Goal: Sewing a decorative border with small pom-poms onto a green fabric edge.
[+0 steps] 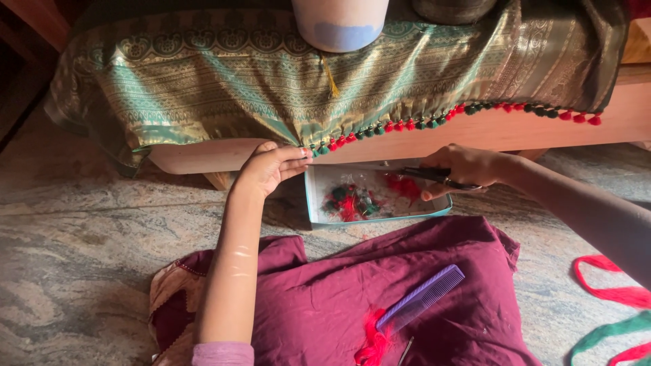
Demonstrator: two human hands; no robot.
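Left hand (270, 167) is up at the hanging edge of the green and gold fabric (224, 81), fingers narrow and pinched together on the hem just where the row of red and green tassels (447, 116) starts; thumb side is hidden, so how much cloth it grips is unclear; right hand (464, 169) is closed around a pair of dark scissors (434, 176), blades pointing left toward the other hand, held just above the shallow light-blue box (380, 217); whether the blades are apart or together cannot be told; the box sits on the floor under the wooden edge (542, 125) that the fabric drapes over, and holds loose red and green thread scraps (356, 200); the tassels run along the hem from beside the left fingertips off to the right, alternating red and green; a white and blue pot (339, 24) stands on the fabric at top centre, a 2nd darker vessel (453, 8) just right of it, mostly cut off; in the lap, maroon cloth (325, 298) carries a purple comb (422, 297) lying tilted, with a tuft of red thread (373, 339) touching its lower end; red and green yarn strands (614, 312) lie on the stone floor (81, 230) at far right, well apart from both hands.
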